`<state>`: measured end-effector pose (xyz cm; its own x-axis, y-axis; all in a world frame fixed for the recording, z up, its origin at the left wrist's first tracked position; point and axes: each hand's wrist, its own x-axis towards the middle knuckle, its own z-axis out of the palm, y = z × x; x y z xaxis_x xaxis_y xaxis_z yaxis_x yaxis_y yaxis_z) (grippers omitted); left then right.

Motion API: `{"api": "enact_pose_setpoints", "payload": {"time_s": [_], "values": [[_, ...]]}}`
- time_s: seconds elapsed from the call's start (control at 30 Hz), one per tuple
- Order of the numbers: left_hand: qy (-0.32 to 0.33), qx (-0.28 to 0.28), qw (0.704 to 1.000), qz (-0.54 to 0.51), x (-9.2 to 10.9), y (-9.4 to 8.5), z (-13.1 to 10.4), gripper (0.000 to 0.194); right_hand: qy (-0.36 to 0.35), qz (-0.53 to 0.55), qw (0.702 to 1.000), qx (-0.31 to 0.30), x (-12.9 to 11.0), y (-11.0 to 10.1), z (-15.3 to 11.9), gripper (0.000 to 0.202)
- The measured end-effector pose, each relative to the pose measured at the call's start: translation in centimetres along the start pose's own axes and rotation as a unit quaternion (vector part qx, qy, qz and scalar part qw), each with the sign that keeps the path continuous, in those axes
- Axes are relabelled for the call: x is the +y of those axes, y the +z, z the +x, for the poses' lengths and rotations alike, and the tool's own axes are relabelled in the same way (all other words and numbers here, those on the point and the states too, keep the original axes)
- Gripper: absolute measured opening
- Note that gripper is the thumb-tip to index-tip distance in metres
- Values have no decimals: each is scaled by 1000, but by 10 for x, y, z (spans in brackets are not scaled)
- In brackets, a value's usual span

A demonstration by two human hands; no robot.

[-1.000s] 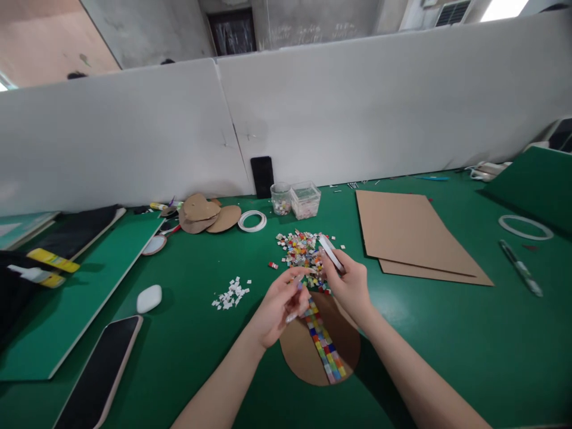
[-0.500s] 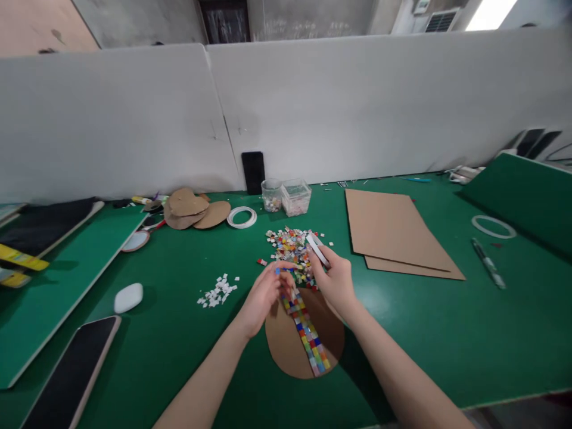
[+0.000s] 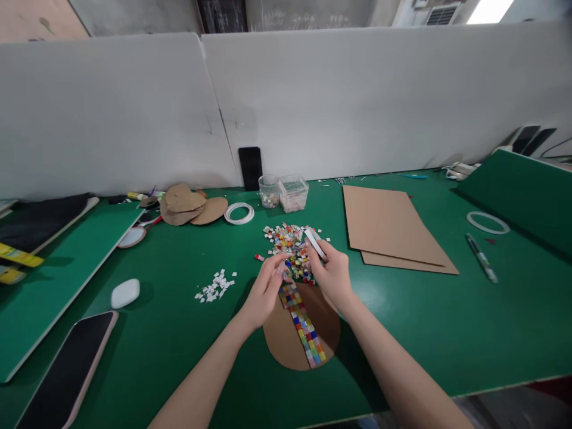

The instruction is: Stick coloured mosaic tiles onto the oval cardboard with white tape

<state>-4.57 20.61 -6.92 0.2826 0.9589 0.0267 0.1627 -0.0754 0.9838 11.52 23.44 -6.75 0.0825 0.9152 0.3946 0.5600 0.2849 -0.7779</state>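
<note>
A round cardboard piece (image 3: 279, 339) lies on the green table, with a band of colourful mosaic tiles (image 3: 307, 331) running across it. Beyond its far edge is a heap of loose coloured tiles (image 3: 286, 237). My left hand (image 3: 267, 292) is over the far left of the cardboard, fingers pinched together; anything between the fingertips is too small to make out. Tweezers with pale arms (image 3: 315, 243) are in my right hand (image 3: 333, 274), just right of the heap, tips pointing up and away. A small pile of white tiles (image 3: 215, 287) lies to the left.
Clear containers (image 3: 294, 193) and a dark phone (image 3: 251, 168) stand by the partition. Cardboard sheets (image 3: 388, 226) lie right, with a pen (image 3: 481, 258) beyond. At left are a white case (image 3: 126, 294), a large phone (image 3: 69, 369) and a green board (image 3: 67, 280).
The fingers of my left hand have closed together, and the blue tile seen at them no longer shows. The whole view has shifted slightly; my right hand still holds the tweezers.
</note>
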Motion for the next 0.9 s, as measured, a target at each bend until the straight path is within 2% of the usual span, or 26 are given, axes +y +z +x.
{"api": "enact_pose_setpoints", "payload": {"time_s": [0.13,0.2,0.3,0.43,0.5,0.6,0.7,0.77,0.9], "values": [[-3,-43,999,34,7,-4,-1,39,3,-1,1000,-3,1,1,0,22],[12,-26,998,55,8,-5,0,36,4,1,1000,-2,2,1,0,23],[8,22,999,28,6,-9,4,34,6,3,1000,5,2,1,0,22],[-67,42,993,-84,4,-13,10,31,13,37,999,-15,-3,0,1,22],[-119,27,976,-178,4,-14,10,36,18,83,995,-43,-8,0,-1,23],[-180,-44,931,-316,5,-11,7,39,40,172,978,-111,-17,3,-5,23],[-216,-92,901,-364,6,-5,2,41,71,271,945,-170,-23,7,-9,16],[-214,-73,911,-345,6,0,0,42,88,303,929,-195,-25,8,-10,16],[-194,30,952,-234,6,7,1,43,90,298,918,-247,-26,5,-8,25]]}}
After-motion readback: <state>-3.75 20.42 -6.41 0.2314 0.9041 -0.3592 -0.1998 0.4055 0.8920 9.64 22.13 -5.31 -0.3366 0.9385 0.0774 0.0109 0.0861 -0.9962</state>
